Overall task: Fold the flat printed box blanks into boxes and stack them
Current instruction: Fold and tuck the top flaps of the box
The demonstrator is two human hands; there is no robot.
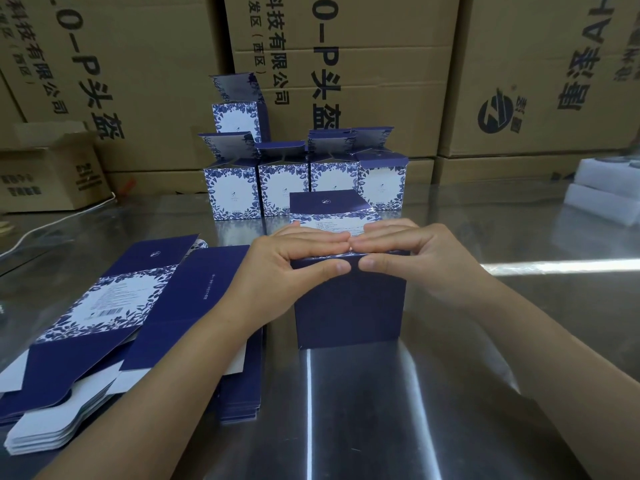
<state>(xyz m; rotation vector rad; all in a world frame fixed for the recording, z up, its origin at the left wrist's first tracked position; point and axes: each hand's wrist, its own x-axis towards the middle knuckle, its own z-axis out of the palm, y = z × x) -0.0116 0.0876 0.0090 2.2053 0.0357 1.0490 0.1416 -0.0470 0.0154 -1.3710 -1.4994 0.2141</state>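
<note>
Left hand (287, 263) and right hand (410, 258) pinch the near top edge of the upright box (349, 306), fingertips (339, 238) meeting mid-width.

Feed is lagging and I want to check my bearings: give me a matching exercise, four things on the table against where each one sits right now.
Things:
1. dark blue box
2. flat blanks
3. folded boxes
4. white foam blocks

Places:
A. far right
B. piled flat at the left
C. standing at the back, top flaps up
D. centre, gripped at its top edge by the left hand and right hand

Pairs: 1-D; 2-B; 3-C; 4-A
</note>
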